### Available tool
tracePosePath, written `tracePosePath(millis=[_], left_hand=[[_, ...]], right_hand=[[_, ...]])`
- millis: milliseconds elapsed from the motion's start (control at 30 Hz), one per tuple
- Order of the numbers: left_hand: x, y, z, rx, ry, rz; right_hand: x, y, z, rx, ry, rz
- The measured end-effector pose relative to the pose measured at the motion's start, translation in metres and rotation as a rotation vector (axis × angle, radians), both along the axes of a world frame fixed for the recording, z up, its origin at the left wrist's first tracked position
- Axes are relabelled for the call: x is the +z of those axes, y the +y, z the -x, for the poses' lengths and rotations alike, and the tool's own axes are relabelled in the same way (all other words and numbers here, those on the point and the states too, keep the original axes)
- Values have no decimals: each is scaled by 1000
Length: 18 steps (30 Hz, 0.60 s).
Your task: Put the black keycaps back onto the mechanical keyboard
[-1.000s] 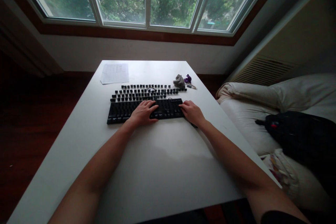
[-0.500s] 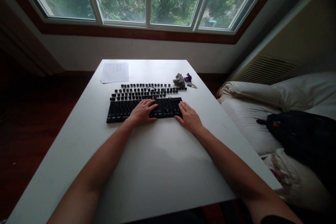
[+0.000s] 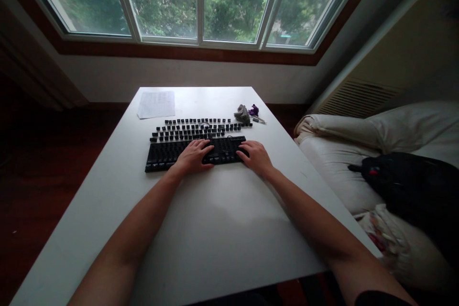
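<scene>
A black keyboard (image 3: pixel 163 155) lies on the white table (image 3: pixel 215 220). My left hand (image 3: pixel 194 157) rests over its middle, palm down, with fingers and thumb spread. At the keyboard's right end is my right hand (image 3: pixel 256 158), its thumb and fingers apart over the edge and the last keys. Neither hand is closed around anything that I can see. Just beyond the keyboard, several loose black keycaps (image 3: pixel 178 133) stand in rough rows. The keys under my left hand are hidden.
Behind the keycaps to the right are a grey cloth (image 3: pixel 242 114), a small purple item (image 3: pixel 254 110) and thin tools (image 3: pixel 259 120). Printed paper (image 3: pixel 156 104) lies at the far left. A couch (image 3: pixel 330 172) with a black bag (image 3: pixel 409 177) stands beyond the table's right edge.
My right hand's fingers have drawn in, more bent over the keyboard's right end. My left hand stays in place. The view has tilted up slightly.
</scene>
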State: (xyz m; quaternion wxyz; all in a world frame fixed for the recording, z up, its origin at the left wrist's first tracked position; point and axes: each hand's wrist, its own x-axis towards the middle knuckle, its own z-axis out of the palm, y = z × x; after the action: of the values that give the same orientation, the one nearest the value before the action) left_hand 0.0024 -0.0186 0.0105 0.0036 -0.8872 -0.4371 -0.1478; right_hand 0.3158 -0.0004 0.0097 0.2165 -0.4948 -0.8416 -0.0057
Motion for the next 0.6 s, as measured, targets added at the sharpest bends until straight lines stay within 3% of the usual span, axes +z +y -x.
tracePosePath(millis=[267, 600], left_hand=[[1, 2, 2, -7, -15, 5], [8, 4, 5, -11, -15, 14]], right_hand=[[21, 61, 48, 24, -60, 84], [18, 108, 95, -219, -163, 255]])
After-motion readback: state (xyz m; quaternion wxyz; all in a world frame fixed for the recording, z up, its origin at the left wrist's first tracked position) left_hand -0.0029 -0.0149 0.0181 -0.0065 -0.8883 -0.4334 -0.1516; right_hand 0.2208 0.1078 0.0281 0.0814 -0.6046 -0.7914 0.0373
